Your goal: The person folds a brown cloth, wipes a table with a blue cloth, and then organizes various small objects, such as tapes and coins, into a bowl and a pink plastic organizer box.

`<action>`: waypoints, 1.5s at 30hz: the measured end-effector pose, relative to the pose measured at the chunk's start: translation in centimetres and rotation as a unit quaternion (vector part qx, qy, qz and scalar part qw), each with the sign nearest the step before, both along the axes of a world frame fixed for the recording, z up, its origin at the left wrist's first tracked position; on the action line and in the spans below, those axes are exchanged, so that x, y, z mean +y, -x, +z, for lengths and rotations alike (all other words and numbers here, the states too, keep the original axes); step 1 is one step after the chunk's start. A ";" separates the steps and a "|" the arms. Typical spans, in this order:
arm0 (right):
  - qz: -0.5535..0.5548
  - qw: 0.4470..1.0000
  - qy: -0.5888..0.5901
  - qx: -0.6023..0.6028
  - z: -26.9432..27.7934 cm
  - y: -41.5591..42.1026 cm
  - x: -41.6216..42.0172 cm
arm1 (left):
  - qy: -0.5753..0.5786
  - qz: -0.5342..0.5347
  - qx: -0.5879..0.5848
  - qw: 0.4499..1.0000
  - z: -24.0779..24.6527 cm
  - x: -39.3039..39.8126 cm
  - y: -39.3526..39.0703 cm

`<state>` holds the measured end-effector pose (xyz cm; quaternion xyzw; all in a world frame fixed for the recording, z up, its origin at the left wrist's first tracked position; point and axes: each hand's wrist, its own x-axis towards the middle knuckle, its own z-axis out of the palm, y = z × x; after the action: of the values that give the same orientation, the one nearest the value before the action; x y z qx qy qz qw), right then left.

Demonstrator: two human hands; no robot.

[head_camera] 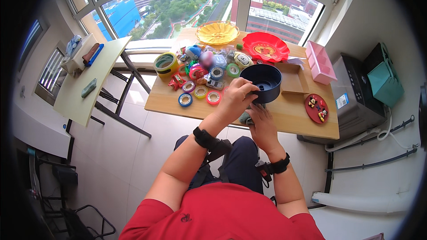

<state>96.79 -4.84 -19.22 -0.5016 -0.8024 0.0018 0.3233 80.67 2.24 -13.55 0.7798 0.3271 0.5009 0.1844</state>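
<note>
A dark blue round container (270, 90) is tilted so that its inside faces me, showing a raised ring at the bottom. My left hand (236, 97) pinches its left edge between thumb and fingers. Below the container, my right hand (263, 123) rests against a grey-green cloth (246, 118) by the table's front edge. The container and the hand's back hide part of the cloth and the right fingertips. Left of my left hand lie several tape rolls, among them a red one (213, 97), a yellow one (200, 91) and a blue one (185, 99).
A wooden table (290, 120) bears a toy car (215, 84), a plush toy (243, 59), a large yellow tape roll (165, 64), a yellow basket (217, 33), a red tray (266, 47), a cardboard box (293, 79), a pink divided box (320, 61) and a red plate (313, 106) with cartoon figures.
</note>
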 end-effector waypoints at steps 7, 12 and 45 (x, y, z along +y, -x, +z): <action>-0.171 0.985 0.001 -0.026 0.6 -7.0 -1.7 | -0.011 0.008 0.007 1.000 -1.5 0.8 -0.3; -0.189 0.981 -0.012 -0.046 0.1 -5.5 -2.4 | -0.019 0.004 0.040 0.999 -3.1 1.7 -1.6; -0.234 0.968 -0.083 0.045 1.6 -9.0 -4.0 | 0.086 -0.046 0.038 0.994 -1.6 -2.2 -0.1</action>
<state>105.80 -8.88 -17.60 -0.6461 -0.6448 -0.1180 0.3911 80.81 0.04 -15.17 0.7937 0.3393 0.4318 0.2616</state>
